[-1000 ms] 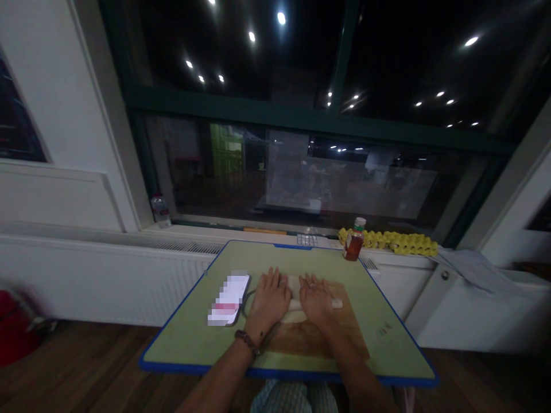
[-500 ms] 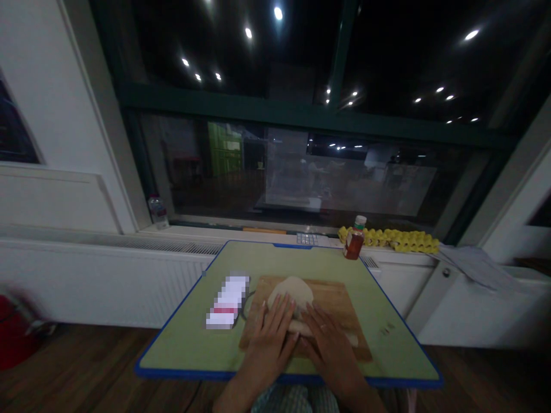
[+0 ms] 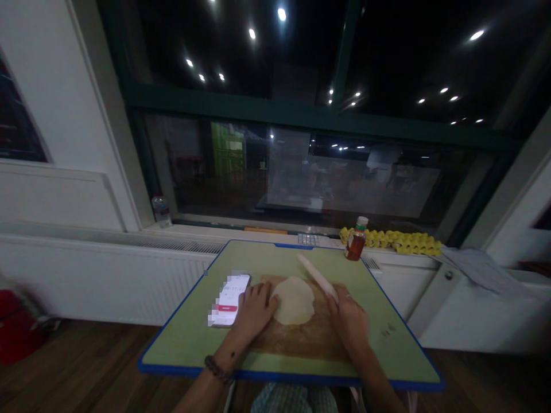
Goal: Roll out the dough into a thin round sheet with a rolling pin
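Observation:
A flat, roughly round sheet of dough (image 3: 293,301) lies on a wooden board (image 3: 297,341). My left hand (image 3: 256,310) is at the board's left side, fingers spread and the thumb touching the dough's left edge. At the right, my right hand (image 3: 349,318) is closed around one end of a pale rolling pin (image 3: 317,273). The pin slants away to the upper left, beyond the board's far edge and off the dough.
The board rests on a green table (image 3: 181,344) with a blue rim. A lit phone (image 3: 228,301) lies left of the board. A bottle of red-brown liquid (image 3: 355,241) stands at the far right corner; yellow egg trays (image 3: 394,240) lie on the sill behind.
Both hands were flat on the rolling pin across the dough. Now the right hand alone has swung it off to the right, and the left hand has moved to the dough's left edge.

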The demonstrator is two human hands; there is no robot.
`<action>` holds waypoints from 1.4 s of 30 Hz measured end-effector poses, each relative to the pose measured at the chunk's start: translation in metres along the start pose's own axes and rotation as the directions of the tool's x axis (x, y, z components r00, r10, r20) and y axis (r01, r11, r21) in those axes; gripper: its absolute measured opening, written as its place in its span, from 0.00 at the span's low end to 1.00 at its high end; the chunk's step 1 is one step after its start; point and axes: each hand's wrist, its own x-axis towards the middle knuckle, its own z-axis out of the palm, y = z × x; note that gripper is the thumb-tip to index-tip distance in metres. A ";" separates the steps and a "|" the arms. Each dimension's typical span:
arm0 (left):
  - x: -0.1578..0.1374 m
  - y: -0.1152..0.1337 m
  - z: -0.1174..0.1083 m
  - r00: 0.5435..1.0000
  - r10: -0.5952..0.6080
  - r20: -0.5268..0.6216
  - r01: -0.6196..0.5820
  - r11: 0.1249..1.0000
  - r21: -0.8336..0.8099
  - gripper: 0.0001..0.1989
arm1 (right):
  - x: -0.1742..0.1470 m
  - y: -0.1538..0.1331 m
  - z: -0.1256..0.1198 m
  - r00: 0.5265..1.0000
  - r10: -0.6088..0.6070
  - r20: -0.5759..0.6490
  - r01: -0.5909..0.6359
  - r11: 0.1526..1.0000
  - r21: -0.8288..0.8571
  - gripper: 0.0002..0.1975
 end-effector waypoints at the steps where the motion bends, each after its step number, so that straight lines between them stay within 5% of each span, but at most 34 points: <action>1: 0.003 0.005 -0.001 0.999 -0.008 0.036 0.008 1.000 0.010 0.23 | 0.002 0.000 0.002 0.999 0.018 -0.031 -0.018 1.000 0.008 0.17; 6: 0.012 0.024 0.006 0.995 -0.062 0.074 0.059 0.998 0.035 0.26 | 0.000 -0.002 0.005 0.991 -0.007 -0.133 0.013 0.999 0.047 0.17; 14: 0.024 0.025 0.014 0.992 -0.079 0.097 0.077 0.997 0.019 0.27 | -0.006 -0.004 -0.002 0.997 -0.006 -0.082 0.011 0.998 0.058 0.18; 23: 0.015 0.025 -0.005 0.986 0.032 0.163 -0.017 0.996 -0.090 0.15 | -0.006 -0.002 0.000 0.996 0.001 -0.084 0.007 0.995 0.102 0.18; 29: -0.009 0.021 0.003 0.999 0.008 0.044 -0.006 0.999 -0.033 0.20 | -0.006 -0.002 -0.002 0.995 -0.011 -0.101 0.023 0.993 0.120 0.18; 37: -0.066 0.033 0.014 0.996 0.084 -0.003 -0.084 0.982 -0.169 0.15 | -0.006 -0.001 0.002 0.998 0.002 -0.055 0.001 0.998 0.058 0.18; 42: -0.066 0.041 0.005 0.987 0.156 -0.032 -0.159 0.949 -0.271 0.15 | -0.006 -0.001 0.004 0.999 -0.024 -0.041 0.026 0.999 0.048 0.18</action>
